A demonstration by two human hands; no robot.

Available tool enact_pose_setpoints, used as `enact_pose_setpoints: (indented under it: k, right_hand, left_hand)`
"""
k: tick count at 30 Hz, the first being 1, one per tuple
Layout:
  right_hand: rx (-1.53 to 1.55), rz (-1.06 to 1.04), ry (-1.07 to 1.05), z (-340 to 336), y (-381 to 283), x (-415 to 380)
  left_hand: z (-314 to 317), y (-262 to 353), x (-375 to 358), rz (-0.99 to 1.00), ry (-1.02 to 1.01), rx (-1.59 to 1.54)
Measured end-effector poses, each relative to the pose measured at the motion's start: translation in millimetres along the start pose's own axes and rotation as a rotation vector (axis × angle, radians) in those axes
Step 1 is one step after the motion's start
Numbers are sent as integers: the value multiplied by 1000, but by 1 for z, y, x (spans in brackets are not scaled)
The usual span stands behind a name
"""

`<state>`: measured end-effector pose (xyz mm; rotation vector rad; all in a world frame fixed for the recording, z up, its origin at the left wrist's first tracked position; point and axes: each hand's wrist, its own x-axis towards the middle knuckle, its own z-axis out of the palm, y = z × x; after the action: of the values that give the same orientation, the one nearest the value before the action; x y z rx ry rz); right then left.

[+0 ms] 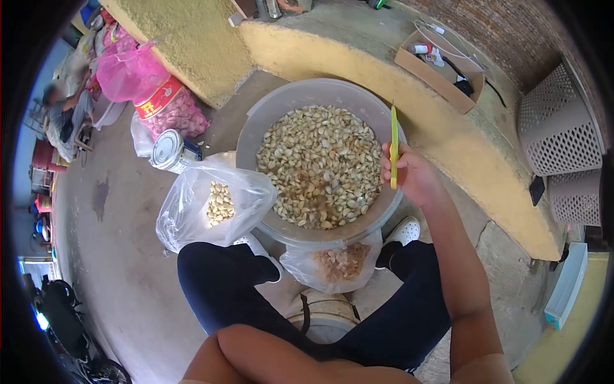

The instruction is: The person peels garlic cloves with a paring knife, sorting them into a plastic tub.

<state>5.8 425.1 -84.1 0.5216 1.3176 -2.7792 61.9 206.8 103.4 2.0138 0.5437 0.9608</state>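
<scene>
My right hand (412, 171) is closed around a slim yellow-green knife (394, 128), held upright over the right rim of a wide grey tub (307, 96). Unpeeled garlic cloves (320, 147) fill the tub, with what looks like brownish water among them near the front. My left forearm (268, 355) is bent across the bottom of the view, and the left hand itself is out of sight. Left of the tub, a clear plastic bag (182, 208) holds peeled garlic cloves (220, 205). Between my feet, another clear bag (300, 265) contains brownish garlic skins (342, 261).
A metal can (169, 150) and a pink mesh sack of garlic (176, 115) stand at left. A yellow ledge (358, 57) curves behind the tub, carrying a cardboard box (441, 73). Perforated crates (559, 121) are at right. A person (64, 109) sits far left, near a motorcycle (67, 320).
</scene>
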Motion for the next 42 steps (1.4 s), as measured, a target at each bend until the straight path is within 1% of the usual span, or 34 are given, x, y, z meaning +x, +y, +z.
enact_pose_setpoints:
  k: [2,4,6,9,12,15,16,18,19,21,24,27,30,32,33,36,39,42]
  right_hand:
    - [0,0,6,2,0,1]
    - [-16,19,22,2,2,3]
    - [-40,54,49,-1,8,6]
    - [-80,92,88,5,12,9]
    - [-59,107,131,3,13,14]
    - [68,172,71,-16,10,13]
    - [49,178,104,-15,8,12]
    - [9,188,174,-8,2,5]
    - [-29,176,213,-6,1,4]
    - [-106,153,292,-2,1,5]
    - [-136,110,319,-3,3,12]
    - [-206,104,345,-1,-2,16]
    - [-180,69,288,-8,-4,18]
    - [-204,56,292,-4,-6,17]
    - [-217,51,293,-4,-7,17]
    - [-159,62,278,-10,-6,19]
    - [-175,57,275,-10,-8,18]
    - [-204,74,287,-9,-8,16]
  left_hand:
    - [-14,-7,-5,-260,-73,53]
    - [6,-41,-6,-391,80,259]
    - [28,-79,-5,-481,233,371]
    - [27,-120,-18,-524,216,429]
    - [33,-137,-41,-599,186,158]
    - [50,-183,-92,-806,184,-210]
    - [55,-201,-113,-873,182,-334]
    - [53,-246,-158,-1150,238,29]
    - [53,-274,-187,-1254,317,8]
    - [57,-313,-228,-1406,519,194]
    - [54,-345,-254,-1419,399,242]
    - [77,-395,-271,-1441,538,317]
    - [96,-437,-285,-1643,379,319]
    - [110,-451,-290,-1628,393,411]
    - [109,-451,-287,-1620,402,457]
    - [98,-445,-281,-1736,362,341]
    - [83,-426,-283,-1682,311,304]
    - [41,-394,-272,-1639,633,-189]
